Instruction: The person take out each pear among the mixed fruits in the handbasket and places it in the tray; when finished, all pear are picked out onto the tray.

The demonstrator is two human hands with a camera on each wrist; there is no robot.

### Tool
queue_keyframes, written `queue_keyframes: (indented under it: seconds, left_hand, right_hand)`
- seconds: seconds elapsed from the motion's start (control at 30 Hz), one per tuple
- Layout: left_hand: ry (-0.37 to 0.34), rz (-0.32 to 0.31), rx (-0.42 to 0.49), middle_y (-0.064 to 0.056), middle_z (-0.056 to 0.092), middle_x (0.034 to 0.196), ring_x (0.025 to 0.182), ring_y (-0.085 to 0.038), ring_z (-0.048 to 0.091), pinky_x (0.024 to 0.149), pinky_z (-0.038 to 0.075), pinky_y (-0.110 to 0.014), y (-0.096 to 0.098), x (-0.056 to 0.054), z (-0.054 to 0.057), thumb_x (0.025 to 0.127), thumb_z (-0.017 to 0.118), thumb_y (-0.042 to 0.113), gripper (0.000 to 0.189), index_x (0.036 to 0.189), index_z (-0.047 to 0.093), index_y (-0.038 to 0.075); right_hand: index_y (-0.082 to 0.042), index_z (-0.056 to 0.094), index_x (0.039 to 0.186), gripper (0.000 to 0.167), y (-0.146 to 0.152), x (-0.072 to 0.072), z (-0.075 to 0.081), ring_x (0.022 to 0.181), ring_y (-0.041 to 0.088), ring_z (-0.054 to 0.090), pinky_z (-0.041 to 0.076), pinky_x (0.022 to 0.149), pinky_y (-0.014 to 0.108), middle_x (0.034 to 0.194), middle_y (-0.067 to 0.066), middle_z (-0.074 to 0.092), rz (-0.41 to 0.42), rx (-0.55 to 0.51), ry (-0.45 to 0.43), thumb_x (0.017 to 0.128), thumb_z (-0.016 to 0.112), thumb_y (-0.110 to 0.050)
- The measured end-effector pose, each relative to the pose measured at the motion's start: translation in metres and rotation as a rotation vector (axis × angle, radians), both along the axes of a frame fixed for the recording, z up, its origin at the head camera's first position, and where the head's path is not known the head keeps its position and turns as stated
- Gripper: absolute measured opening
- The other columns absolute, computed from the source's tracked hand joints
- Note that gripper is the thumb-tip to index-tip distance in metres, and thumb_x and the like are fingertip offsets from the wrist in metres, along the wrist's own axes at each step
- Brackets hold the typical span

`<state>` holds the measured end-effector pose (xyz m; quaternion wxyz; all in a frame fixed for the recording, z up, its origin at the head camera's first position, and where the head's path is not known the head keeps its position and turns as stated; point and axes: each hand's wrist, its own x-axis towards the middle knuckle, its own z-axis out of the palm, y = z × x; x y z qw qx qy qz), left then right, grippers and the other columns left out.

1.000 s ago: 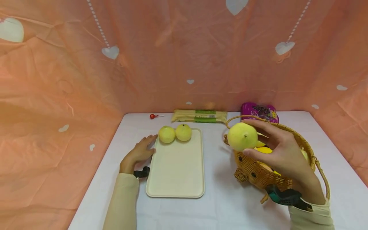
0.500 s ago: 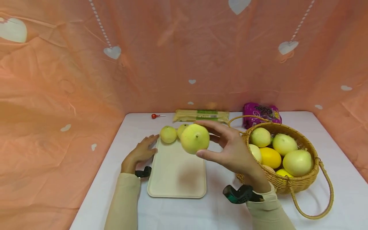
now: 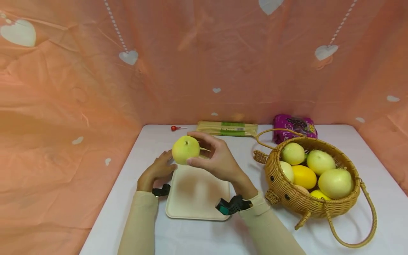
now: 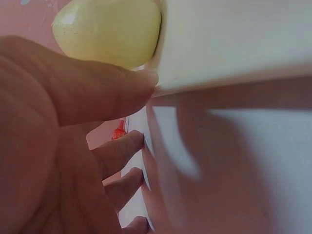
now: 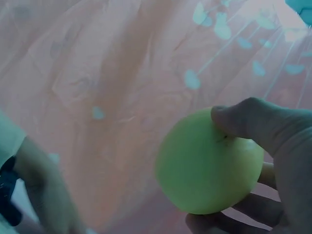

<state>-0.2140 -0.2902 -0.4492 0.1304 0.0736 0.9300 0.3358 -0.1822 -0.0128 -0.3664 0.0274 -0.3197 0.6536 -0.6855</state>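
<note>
My right hand (image 3: 218,163) holds a round yellow-green pear (image 3: 186,150) between thumb and fingers, raised over the far left part of the cream tray (image 3: 197,202). In the right wrist view, the thumb lies beside the pear's (image 5: 204,165) stem end and the fingers curl under it. My left hand (image 3: 159,168) rests at the tray's left edge. In the left wrist view, its thumb tip meets the tray rim and its fingertips touch the tabletop. A pear (image 4: 109,31) sits on the tray beside that thumb. The held pear and right hand mostly hide the tray's far end in the head view.
On the right stands an animal-shaped wicker basket (image 3: 275,184) with several pale green and yellow fruits and looped handles. Along the table's back lie a red lollipop (image 3: 174,128), a long beige-and-green packet (image 3: 223,128) and a purple bag (image 3: 293,127). A peach curtain hangs behind.
My right hand has carried the pear leftward from above the basket to over the tray's far left part, uncovering the basket. The left hand has stayed at the tray's edge.
</note>
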Motion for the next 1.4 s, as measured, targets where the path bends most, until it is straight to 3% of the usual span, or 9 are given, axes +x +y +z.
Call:
queue_keyframes:
  seconds: [0.13,0.37,0.5,0.7,0.87,1.13,1.4]
  left_hand:
    - [0.006,-0.013,0.001,-0.031,0.034,0.174,0.165,-0.061,0.01,0.129,0.0,-0.081,0.001,-0.001,0.0,0.101,0.062,0.014,0.073,0.169,0.037,0.003]
    - [-0.01,0.005,-0.047,-0.031,0.025,0.178,0.166,-0.057,0.01,0.132,0.003,-0.078,0.001,-0.002,-0.001,0.106,0.061,0.025,0.07,0.17,0.037,0.005]
    - [-0.037,0.015,-0.058,-0.028,0.022,0.179,0.168,-0.055,0.009,0.133,0.002,-0.075,0.003,-0.002,0.0,0.107,0.059,0.023,0.07,0.171,0.035,0.008]
    - [-0.009,-0.001,-0.079,-0.031,0.025,0.177,0.166,-0.057,0.012,0.132,0.005,-0.077,0.003,-0.001,0.0,0.103,0.058,0.015,0.07,0.17,0.036,0.005]
    - [-0.014,-0.001,-0.078,-0.03,0.025,0.178,0.167,-0.056,0.011,0.133,0.004,-0.076,0.002,-0.002,0.0,0.103,0.057,0.013,0.07,0.17,0.036,0.006]
    - [-0.015,-0.004,-0.073,-0.029,0.024,0.178,0.167,-0.055,0.01,0.133,0.004,-0.075,0.001,-0.004,-0.004,0.105,0.057,0.012,0.07,0.171,0.035,0.006]
    - [-0.004,-0.017,-0.061,-0.033,0.024,0.177,0.166,-0.058,0.01,0.132,0.003,-0.077,-0.001,-0.002,-0.003,0.103,0.057,0.013,0.07,0.17,0.036,0.005]
  right_hand:
    - [-0.008,0.063,0.151,0.066,-0.01,-0.009,-0.02,0.129,0.028,0.072,0.06,0.11,0.036,0.149,0.01,0.066,0.009,0.027,-0.064,0.089,0.087,-0.005]
    - [-0.005,0.062,0.153,0.067,-0.024,-0.023,-0.061,0.135,0.034,0.069,0.06,0.11,0.049,0.157,0.012,0.062,0.012,0.095,-0.185,0.091,0.086,-0.006]
    - [-0.004,0.063,0.151,0.066,-0.03,-0.027,-0.081,0.134,0.037,0.069,0.061,0.109,0.048,0.155,0.015,0.064,-0.032,0.145,-0.19,0.09,0.087,-0.007]
    - [-0.003,0.064,0.149,0.065,-0.038,-0.031,-0.101,0.129,0.036,0.072,0.062,0.106,0.04,0.15,0.018,0.066,-0.09,0.183,-0.179,0.088,0.088,-0.003]
    - [-0.003,0.064,0.149,0.065,-0.042,-0.032,-0.113,0.13,0.032,0.07,0.061,0.108,0.039,0.147,0.018,0.068,-0.108,0.223,-0.135,0.089,0.088,-0.004]
    - [-0.008,0.061,0.154,0.066,-0.04,-0.033,-0.119,0.128,0.029,0.071,0.061,0.108,0.041,0.151,0.014,0.067,-0.143,0.306,-0.112,0.094,0.087,-0.014]
    - [-0.005,0.059,0.155,0.067,-0.043,-0.034,-0.121,0.132,0.031,0.069,0.06,0.111,0.044,0.148,0.017,0.068,-0.144,0.282,-0.116,0.094,0.087,-0.013]
